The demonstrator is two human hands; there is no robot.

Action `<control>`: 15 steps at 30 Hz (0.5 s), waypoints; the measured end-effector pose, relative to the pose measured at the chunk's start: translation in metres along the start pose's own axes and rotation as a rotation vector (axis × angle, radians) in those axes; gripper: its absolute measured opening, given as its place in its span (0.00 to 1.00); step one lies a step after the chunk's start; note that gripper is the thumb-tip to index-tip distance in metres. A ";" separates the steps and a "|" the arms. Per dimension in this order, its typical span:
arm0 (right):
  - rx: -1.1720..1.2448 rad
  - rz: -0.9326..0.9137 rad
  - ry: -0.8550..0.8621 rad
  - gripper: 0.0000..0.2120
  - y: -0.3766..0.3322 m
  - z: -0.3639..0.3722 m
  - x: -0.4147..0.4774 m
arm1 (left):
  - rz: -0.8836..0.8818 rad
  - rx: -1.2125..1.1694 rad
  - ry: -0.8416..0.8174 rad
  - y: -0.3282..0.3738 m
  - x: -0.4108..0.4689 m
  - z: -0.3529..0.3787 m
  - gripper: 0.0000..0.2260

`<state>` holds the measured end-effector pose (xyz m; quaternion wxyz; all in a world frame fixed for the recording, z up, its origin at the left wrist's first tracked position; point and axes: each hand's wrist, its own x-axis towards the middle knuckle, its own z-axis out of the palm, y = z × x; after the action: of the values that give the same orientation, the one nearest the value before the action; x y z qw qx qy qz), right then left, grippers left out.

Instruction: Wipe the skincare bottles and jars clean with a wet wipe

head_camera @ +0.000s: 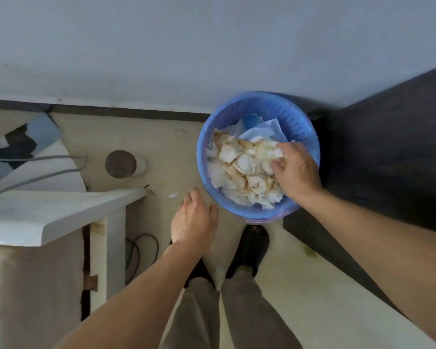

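Domestic room corner: plain wall (212,46), beige floor (166,137), blue waste basket (296,122) of crumpled wipes (242,170), white bench (48,210), loose floor cables (139,248).

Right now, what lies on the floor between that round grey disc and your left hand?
A small white scrap lies on the floor between the round grey disc and the left hand, as the head view shows.

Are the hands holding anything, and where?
Left hand holds nothing. Right hand has fingertips on the crumpled wipes in the blue bin; a real grip cannot be told.
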<state>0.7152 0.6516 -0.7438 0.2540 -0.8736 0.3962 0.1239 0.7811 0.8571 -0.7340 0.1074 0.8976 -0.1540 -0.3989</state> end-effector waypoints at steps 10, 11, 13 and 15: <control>-0.117 0.002 -0.334 0.18 0.012 0.036 0.020 | -0.051 0.078 -0.014 0.005 0.027 0.031 0.15; -0.113 0.004 -0.349 0.18 0.009 0.030 0.020 | -0.042 0.100 -0.034 0.005 0.023 0.027 0.16; -0.107 -0.004 -0.334 0.18 0.004 0.016 0.016 | -0.024 0.163 -0.090 0.004 0.016 0.018 0.16; -0.130 -0.015 -0.283 0.16 -0.001 0.000 0.006 | -0.002 0.233 -0.143 0.006 0.004 0.004 0.14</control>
<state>0.7203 0.6484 -0.7463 0.2511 -0.8649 0.3411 0.2692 0.7801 0.8496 -0.7375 -0.0091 0.8733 -0.2056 -0.4415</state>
